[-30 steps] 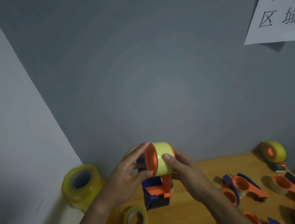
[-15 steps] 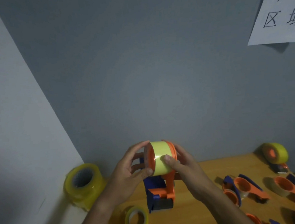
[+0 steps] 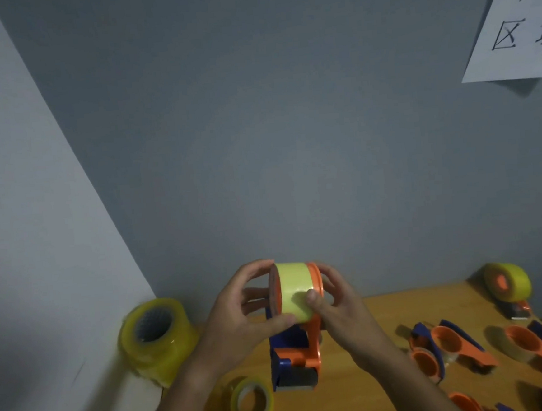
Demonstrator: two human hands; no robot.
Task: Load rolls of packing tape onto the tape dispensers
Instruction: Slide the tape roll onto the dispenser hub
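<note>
- Head view: a roll of pale yellow packing tape (image 3: 294,292) sat on the hub of an orange and blue tape dispenser (image 3: 296,354), held up above a wooden table (image 3: 385,313) at about 6 o'clock in the picture, in front of a grey wall.
- The roll looked light and stiff, a hard ring with a smooth, likely slippery outer face; the safest hold seemed to be across its flat sides or on the dispenser's orange flanges, not on the slick band.
- The dispenser's plastic frame looked rigid; its cutter end pointed down toward 6 o'clock, a part best kept clear of fingers.
- The left hand (image 3: 239,318) grasped the roll from 9 o'clock, fingers curled over the near flange and thumb pressing the lower edge of the tape.
- The right hand (image 3: 339,307) gripped from 3 o'clock, thumb flat on the tape's face, fingers wrapped behind the far flange.
- Both forearms rose from the bottom edge, converging on the roll.
- A large yellow roll (image 3: 155,339) rested at 9 o'clock of the hands, against the wall; a smaller roll (image 3: 252,403) lay at 7 o'clock.
- Several more dispensers (image 3: 449,347) lay at 4 o'clock, and one loaded dispenser (image 3: 509,284) at 3 o'clock.
</note>
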